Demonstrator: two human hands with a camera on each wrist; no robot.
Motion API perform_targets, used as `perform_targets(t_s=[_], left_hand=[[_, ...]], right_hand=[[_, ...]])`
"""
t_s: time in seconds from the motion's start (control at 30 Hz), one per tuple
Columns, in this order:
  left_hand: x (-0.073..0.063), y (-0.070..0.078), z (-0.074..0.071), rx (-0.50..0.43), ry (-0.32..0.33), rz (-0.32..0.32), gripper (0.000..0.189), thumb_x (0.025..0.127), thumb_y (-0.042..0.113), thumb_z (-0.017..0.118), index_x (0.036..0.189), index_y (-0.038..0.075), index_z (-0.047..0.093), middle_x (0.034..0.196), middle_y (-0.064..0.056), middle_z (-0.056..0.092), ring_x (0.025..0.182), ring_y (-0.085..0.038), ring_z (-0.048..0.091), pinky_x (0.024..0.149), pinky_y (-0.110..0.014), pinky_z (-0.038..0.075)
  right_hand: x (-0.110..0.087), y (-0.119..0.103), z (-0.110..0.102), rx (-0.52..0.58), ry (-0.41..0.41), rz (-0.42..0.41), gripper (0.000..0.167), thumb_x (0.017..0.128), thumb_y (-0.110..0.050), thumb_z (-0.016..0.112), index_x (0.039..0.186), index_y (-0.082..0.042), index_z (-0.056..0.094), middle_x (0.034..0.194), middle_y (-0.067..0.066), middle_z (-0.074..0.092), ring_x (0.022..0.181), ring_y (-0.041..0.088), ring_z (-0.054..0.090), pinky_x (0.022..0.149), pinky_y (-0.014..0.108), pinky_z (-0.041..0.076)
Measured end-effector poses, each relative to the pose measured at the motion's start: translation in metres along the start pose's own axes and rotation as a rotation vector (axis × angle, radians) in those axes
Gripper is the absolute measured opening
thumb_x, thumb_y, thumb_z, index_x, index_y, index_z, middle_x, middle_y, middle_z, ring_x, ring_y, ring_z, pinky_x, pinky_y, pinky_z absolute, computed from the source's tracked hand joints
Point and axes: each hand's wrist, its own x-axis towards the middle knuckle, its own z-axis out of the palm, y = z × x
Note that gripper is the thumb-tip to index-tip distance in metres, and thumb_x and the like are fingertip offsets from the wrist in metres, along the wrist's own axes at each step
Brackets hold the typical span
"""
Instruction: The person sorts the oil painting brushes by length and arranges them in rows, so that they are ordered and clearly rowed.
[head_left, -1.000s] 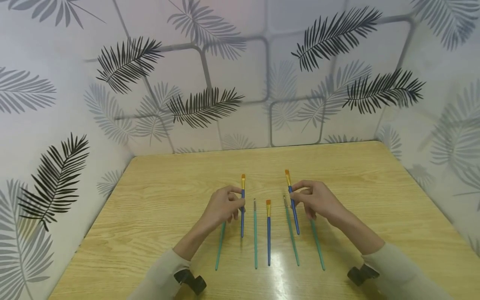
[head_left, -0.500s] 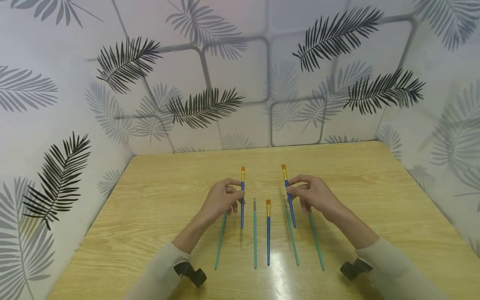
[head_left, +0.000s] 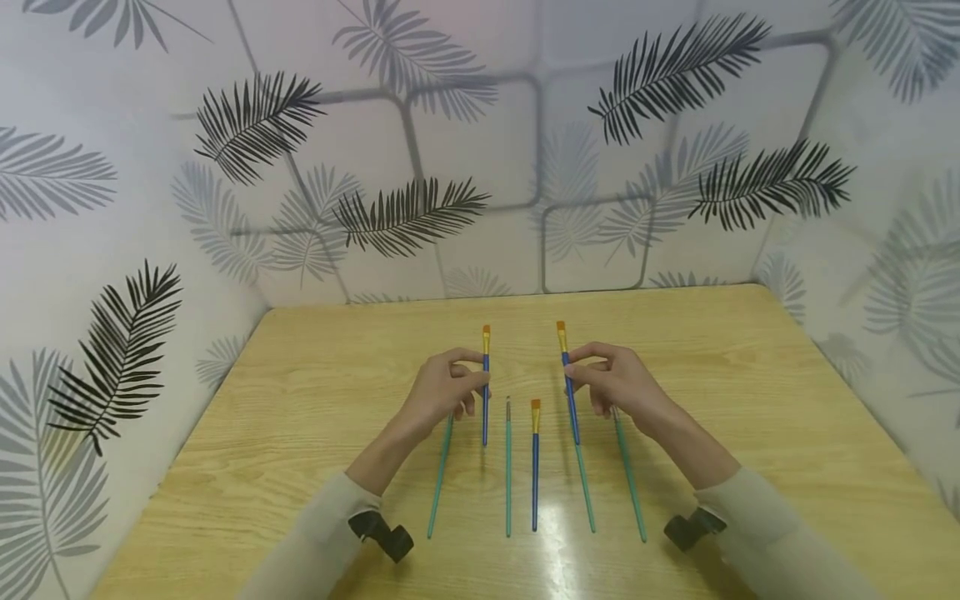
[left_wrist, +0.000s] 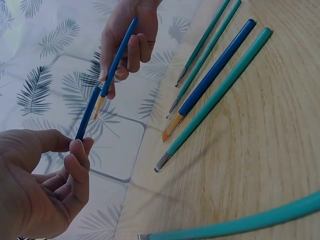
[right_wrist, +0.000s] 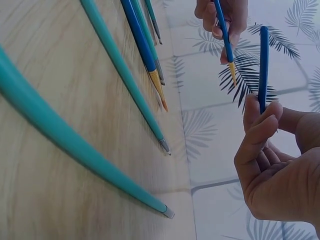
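Observation:
My left hand (head_left: 442,390) pinches a blue-handled paintbrush (head_left: 485,427) between thumb and fingers, its flat orange bristles pointing away from me. My right hand (head_left: 621,382) pinches a matching blue paintbrush (head_left: 573,410), slightly slanted, with its bristle end also at the far side. In the left wrist view, both held brushes are raised off the wooden table. Between and below the hands lies a third blue paintbrush (head_left: 536,475). A thin teal paintbrush (head_left: 508,479) lies to its left. Another teal paintbrush (head_left: 586,492) is partly covered by the right-hand brush in the head view.
Two more teal brushes lie on the outer sides, a left one (head_left: 439,483) and a right one (head_left: 631,487), their tips near or behind the hands. The wooden table (head_left: 300,400) meets a leaf-patterned wall covering (head_left: 480,150) at the back and sides.
Both hands have moved away from me with their paintbrushes. The right hand has also come left, bringing its brush nearer the left one. The brushes on the table have stayed put.

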Motion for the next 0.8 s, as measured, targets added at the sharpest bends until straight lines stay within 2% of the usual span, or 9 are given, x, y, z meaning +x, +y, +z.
perform_targets(t_s=[0.27, 0.33, 0.5, 0.6, 0.8], left_hand=[[0.005, -0.003, 0.002, 0.023, 0.011, 0.010, 0.044, 0.100, 0.020, 0.069, 0.140, 0.004, 0.061, 0.083, -0.008, 0.073, 0.053, -0.018, 0.061, 0.049, -0.032, 0.047], [0.006, -0.004, 0.002, 0.026, 0.013, 0.011, 0.045, 0.100, 0.019, 0.069, 0.141, 0.003, 0.060, 0.083, -0.008, 0.074, 0.054, -0.023, 0.062, 0.050, -0.033, 0.047], [0.007, -0.005, 0.004, 0.024, 0.022, -0.003, 0.045, 0.100, 0.019, 0.069, 0.141, 0.003, 0.060, 0.083, -0.008, 0.074, 0.055, -0.024, 0.062, 0.050, -0.032, 0.047], [0.007, -0.005, 0.005, 0.024, 0.031, -0.004, 0.044, 0.100, 0.020, 0.069, 0.140, 0.005, 0.061, 0.084, -0.008, 0.075, 0.054, -0.017, 0.061, 0.051, -0.033, 0.047], [0.008, -0.007, 0.005, 0.005, 0.052, -0.010, 0.041, 0.100, 0.020, 0.070, 0.138, 0.007, 0.062, 0.084, -0.009, 0.074, 0.057, -0.027, 0.064, 0.050, -0.031, 0.046]], right_hand=[[0.007, 0.002, 0.002, -0.049, 0.017, 0.007, 0.043, 0.103, -0.024, 0.067, 0.134, 0.004, 0.058, 0.087, 0.010, 0.076, 0.044, 0.011, 0.050, 0.047, 0.029, 0.047], [0.009, 0.003, 0.002, -0.052, 0.019, 0.019, 0.043, 0.102, -0.023, 0.067, 0.134, 0.004, 0.058, 0.087, 0.010, 0.076, 0.044, 0.010, 0.050, 0.047, 0.029, 0.047], [0.012, 0.006, 0.002, -0.030, 0.009, 0.058, 0.043, 0.101, -0.022, 0.068, 0.134, 0.005, 0.057, 0.087, 0.009, 0.076, 0.045, 0.010, 0.050, 0.048, 0.026, 0.046], [0.012, 0.006, 0.002, -0.025, 0.003, 0.060, 0.043, 0.101, -0.021, 0.068, 0.133, 0.005, 0.056, 0.086, 0.008, 0.076, 0.046, 0.010, 0.050, 0.049, 0.027, 0.046], [0.015, 0.009, 0.001, -0.023, -0.012, 0.052, 0.042, 0.101, -0.020, 0.068, 0.132, 0.005, 0.056, 0.086, 0.007, 0.076, 0.047, 0.011, 0.050, 0.051, 0.028, 0.045]])
